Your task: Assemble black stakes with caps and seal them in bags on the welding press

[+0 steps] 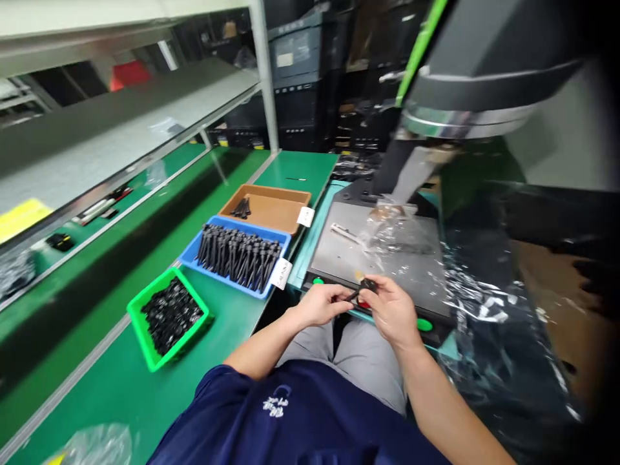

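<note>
Green tabletop (227,336) left of the gray metal plate (329,253)
Its front is open; at its near edge, right hand (394,313) fingers grip the head, left hand (320,305) fingers pinch the stem of a black stemmed part (369,284), long axis slanting, stem pointing left, away from the plate.

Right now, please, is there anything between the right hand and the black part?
Nothing visible: the right hand already holds the black part, and the left hand appears to pinch its thin end.
</note>
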### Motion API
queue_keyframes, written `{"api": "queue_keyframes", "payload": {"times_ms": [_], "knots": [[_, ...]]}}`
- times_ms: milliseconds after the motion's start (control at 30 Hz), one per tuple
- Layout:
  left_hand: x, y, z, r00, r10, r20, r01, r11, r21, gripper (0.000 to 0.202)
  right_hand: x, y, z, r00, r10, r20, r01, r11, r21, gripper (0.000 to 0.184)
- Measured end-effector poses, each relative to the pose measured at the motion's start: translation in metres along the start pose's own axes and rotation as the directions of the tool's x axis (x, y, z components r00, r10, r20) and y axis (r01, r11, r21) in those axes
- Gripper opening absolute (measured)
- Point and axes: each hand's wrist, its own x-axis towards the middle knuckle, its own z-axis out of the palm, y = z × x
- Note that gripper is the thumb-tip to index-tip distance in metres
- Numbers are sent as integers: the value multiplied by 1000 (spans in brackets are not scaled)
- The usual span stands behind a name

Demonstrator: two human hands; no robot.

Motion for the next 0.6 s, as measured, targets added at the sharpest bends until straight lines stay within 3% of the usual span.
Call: {"api": "queue_keyframes", "payload": {"times_ms": [100, 167, 333, 400, 467, 600], "knots": [[-27, 0, -24, 979, -11, -204, -1, 998, -57, 18, -5, 0, 2, 996, 38, 85, -37, 999, -12, 50], [-47, -2, -50, 924, -42, -381, 22, 998, -59, 16, -8, 2, 1, 993, 70, 97, -68, 997, -24, 48], [-80, -11, -125, 656, -96, -749, 221, 973, 69, 13, -13, 9, -1, 988, 127, 91, -126, 992, -16, 48], [-80, -21, -145, 600, -75, -797, 300, 944, 137, 12, -14, 11, 0, 987, 134, 85, -135, 991, 2, 48], [-74, -34, -153, 612, -75, -787, 337, 925, 174, 11, -14, 10, 1, 988, 135, 77, -137, 991, 13, 46], [-61, -59, -150, 687, -129, -715, 402, 887, 226, 8, -15, 9, -5, 988, 145, 60, -145, 989, 5, 45]]}}
